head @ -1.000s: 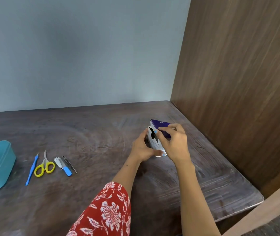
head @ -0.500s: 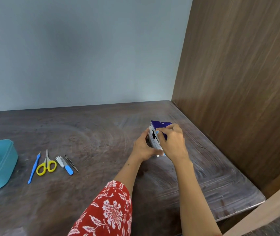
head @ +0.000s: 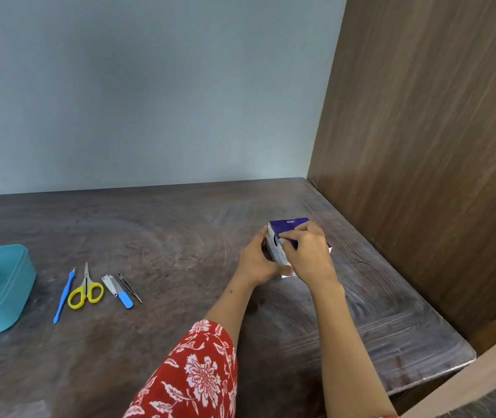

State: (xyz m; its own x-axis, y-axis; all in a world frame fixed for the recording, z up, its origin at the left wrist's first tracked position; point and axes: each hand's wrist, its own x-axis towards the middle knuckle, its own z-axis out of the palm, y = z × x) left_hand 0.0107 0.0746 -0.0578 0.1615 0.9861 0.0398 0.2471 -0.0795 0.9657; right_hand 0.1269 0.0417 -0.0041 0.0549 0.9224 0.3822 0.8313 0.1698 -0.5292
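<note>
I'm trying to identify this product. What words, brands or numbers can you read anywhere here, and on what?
"BD": white letters on the purple top of the box, gripped by the left hand and right hand.
Print on the box's white side: too blurred to read.
Scissors, nail clipper, tub: no text visible.

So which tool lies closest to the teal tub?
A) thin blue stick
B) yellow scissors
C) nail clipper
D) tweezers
A: the thin blue stick is leftmost in the row, nearest the teal tub; yellow scissors, nail clipper and tweezers lie further right.
</note>
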